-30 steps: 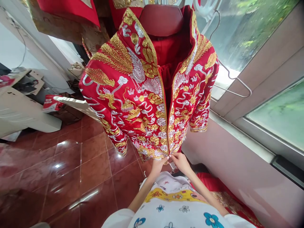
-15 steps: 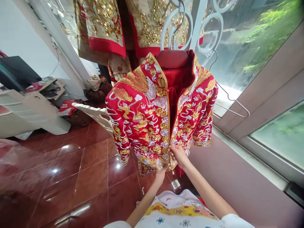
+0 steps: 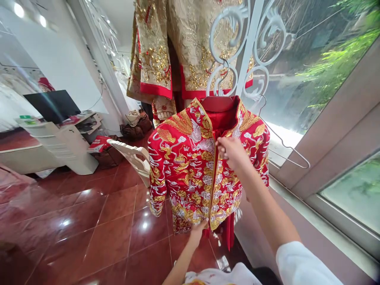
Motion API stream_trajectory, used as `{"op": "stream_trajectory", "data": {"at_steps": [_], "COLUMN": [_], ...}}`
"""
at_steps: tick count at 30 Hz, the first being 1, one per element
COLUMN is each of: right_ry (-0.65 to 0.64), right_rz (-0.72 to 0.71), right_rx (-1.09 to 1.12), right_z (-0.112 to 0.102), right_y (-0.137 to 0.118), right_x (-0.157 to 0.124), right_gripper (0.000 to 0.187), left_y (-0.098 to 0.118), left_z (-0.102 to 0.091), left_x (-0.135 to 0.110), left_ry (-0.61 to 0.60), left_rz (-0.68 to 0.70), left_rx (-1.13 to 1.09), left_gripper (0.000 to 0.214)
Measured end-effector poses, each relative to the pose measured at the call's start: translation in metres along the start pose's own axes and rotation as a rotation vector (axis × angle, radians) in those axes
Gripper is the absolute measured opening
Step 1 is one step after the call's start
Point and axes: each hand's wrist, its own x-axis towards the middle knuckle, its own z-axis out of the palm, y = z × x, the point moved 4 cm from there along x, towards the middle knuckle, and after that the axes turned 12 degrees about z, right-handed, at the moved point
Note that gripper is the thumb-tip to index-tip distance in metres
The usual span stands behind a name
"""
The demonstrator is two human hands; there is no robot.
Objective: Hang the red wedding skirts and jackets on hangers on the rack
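Two hands, head view: well apart on the red jacket (image 3: 190, 174), your right hand (image 3: 236, 152) high and your left hand (image 3: 198, 229) low.
Right hand: your thumb and fingers pinch together at the front closure (image 3: 213, 186), just below the collar (image 3: 204, 114); what lies between the fingertips is too small to tell.
Left hand: you grip the lower hem (image 3: 185, 217) beside the front closure, thumb on the outside.
Red jacket: it hangs upright before you, gold and silver embroidery all over, its front edges meeting below your right hand.
Dark red hanger (image 3: 218, 104): inside the collar, its hook up at the white scrollwork (image 3: 250, 43).
Wire hanger (image 3: 282, 141): on your right, near the window (image 3: 299, 59).
Beige and gold garments (image 3: 192, 55): behind and above the red jacket, bordered in red.
White chair (image 3: 130, 154): on your left, on the glossy tiled floor (image 3: 113, 221).
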Motion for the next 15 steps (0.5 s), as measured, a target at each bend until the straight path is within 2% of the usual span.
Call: {"op": "stream_trajectory", "data": {"at_steps": [4,7,10,12,13,15], "right_ry": [-0.002,-0.018,-0.025,-0.039,-0.010,0.194], "right_rz": [-0.091,-0.071,-0.088,-0.174,-0.263,-0.524], "right_rx": [0.065,0.107,0.057,-0.087,-0.173,-0.307], "right_z": [0.013,0.023,0.025,0.015,0.004,-0.031], "right_y": [-0.042,-0.051,-0.048,-0.046,-0.047,-0.056], "right_x": [0.003,0.009,0.010,0.006,0.003,-0.003], "right_gripper": [0.023,0.022,0.023,0.024,0.025,0.029], "left_y": [0.013,0.022,0.029,0.036,0.043,0.069], "left_z": [-0.005,-0.001,0.005,0.003,0.000,-0.008], "left_x": [0.018,0.026,0.026,0.021,0.018,0.010], "left_ry": [0.122,0.145,0.097,0.029,-0.012,-0.111], "left_rz": [0.053,0.054,0.004,-0.059,-0.099,-0.199], "left_rx": [0.063,0.103,0.164,0.217,0.247,0.314], "left_gripper": [0.037,0.036,0.036,0.036,0.036,0.036]}}
